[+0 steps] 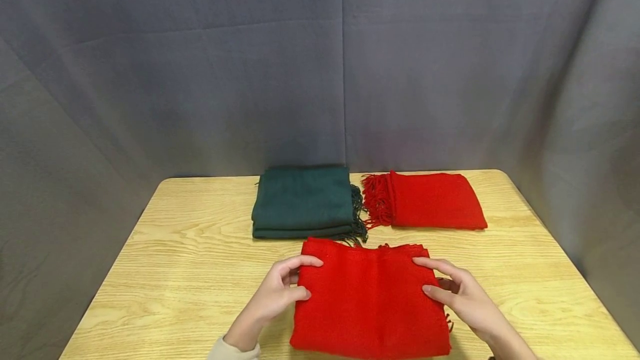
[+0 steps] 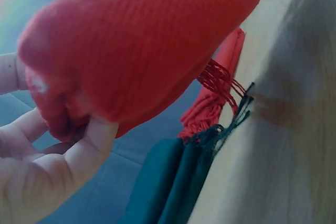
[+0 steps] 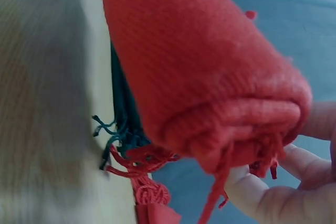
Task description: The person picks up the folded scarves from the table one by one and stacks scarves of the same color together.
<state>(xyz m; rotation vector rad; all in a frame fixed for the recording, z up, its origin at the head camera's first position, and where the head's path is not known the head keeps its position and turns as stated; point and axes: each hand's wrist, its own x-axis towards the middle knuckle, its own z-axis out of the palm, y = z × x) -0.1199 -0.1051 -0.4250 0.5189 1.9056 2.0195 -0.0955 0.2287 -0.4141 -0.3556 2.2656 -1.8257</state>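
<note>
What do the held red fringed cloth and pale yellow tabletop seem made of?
Held red fringed cloth: matte textile, possibly wool or acrylic, given its fine ribbing and yarn fringe. Pale yellow tabletop: probably wood or laminate, smooth-looking, with grain streaks.

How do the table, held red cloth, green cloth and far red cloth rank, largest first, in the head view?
Table
Held red cloth, nearest the camera
Green cloth
Far red cloth, slightly smaller
</note>
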